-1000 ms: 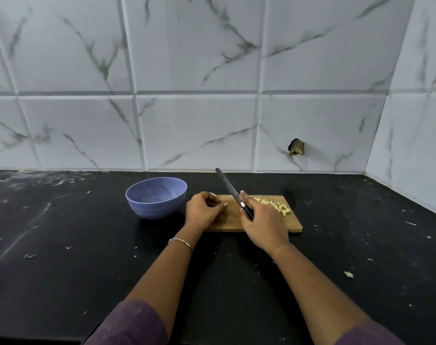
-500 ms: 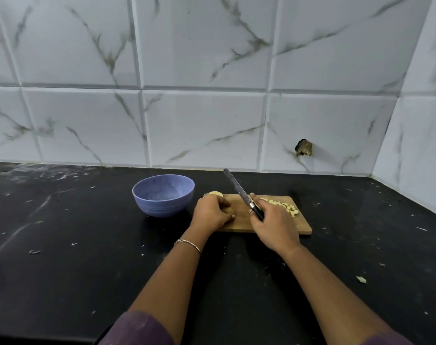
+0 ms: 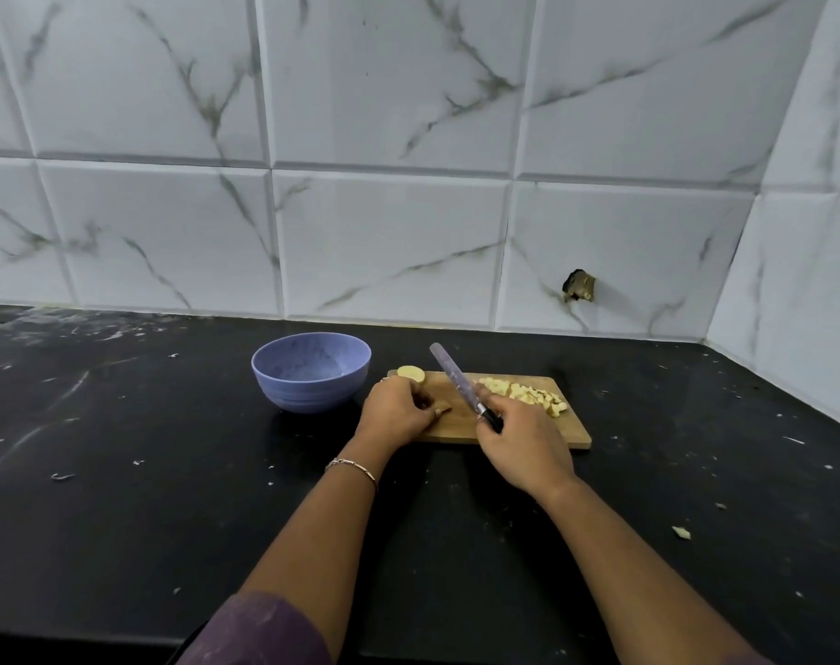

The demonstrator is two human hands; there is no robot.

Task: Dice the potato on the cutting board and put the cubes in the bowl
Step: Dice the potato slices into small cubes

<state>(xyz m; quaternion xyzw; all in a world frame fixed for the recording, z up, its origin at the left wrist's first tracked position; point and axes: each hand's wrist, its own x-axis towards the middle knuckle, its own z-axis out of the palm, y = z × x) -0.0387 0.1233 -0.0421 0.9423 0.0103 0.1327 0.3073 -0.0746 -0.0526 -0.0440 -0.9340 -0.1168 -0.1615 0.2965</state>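
Observation:
A wooden cutting board (image 3: 569, 431) lies on the black counter. A pile of pale potato cubes (image 3: 523, 395) sits on its right half. A round potato piece (image 3: 411, 373) shows at the board's far left corner, just beyond my left hand (image 3: 399, 410). That hand rests on the board's left part with curled fingers; what it holds is hidden. My right hand (image 3: 523, 441) grips the handle of a knife (image 3: 451, 376), whose blade points up and away to the left over the board. A purple bowl (image 3: 311, 371) stands left of the board and looks empty.
The black counter (image 3: 144, 496) carries scattered peel bits and white smears. A small potato scrap (image 3: 681, 533) lies at the right. Marble-look tiled walls close off the back and right side; a broken hole (image 3: 579, 286) marks the back wall.
The view has shifted a little. My left hand has drawn slightly back, baring the round potato piece at the board's corner. The knife stays raised at the same slant.

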